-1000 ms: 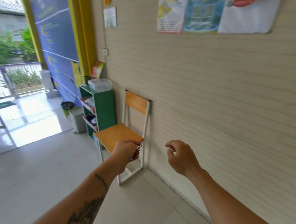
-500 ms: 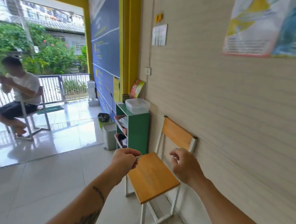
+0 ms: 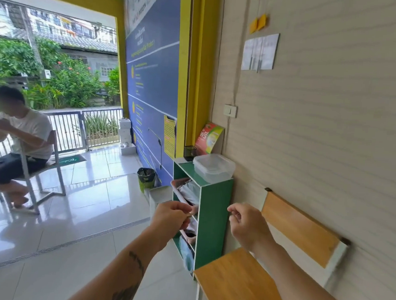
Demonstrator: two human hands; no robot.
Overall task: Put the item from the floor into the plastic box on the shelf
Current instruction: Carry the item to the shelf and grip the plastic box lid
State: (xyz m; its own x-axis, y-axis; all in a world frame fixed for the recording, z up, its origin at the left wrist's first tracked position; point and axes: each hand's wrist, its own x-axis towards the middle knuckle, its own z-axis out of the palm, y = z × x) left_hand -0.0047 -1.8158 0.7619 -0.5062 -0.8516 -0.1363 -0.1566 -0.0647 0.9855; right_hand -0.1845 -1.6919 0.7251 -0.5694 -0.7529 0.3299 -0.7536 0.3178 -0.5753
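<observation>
A clear plastic box (image 3: 214,167) with its lid on sits on top of a green shelf unit (image 3: 213,212) against the wall. My left hand (image 3: 172,215) is raised in front of the shelf's open side, its fingers pinched on a small thin item (image 3: 189,215) of which only a tip shows. My right hand (image 3: 245,223) hovers level with it to the right, over the shelf's green side panel, fingers loosely curled with nothing visible in them. Both hands are below the box.
A wooden chair (image 3: 248,284) with a white frame stands right of the shelf, against the wall. A green waste basket (image 3: 146,178) and a pale bin (image 3: 158,197) stand left of the shelf. A person sits on a chair (image 3: 17,142) at far left.
I have walked closer to the shelf; it and the box now appear larger and nearer. Both hands stay raised, the left still pinching the item.
</observation>
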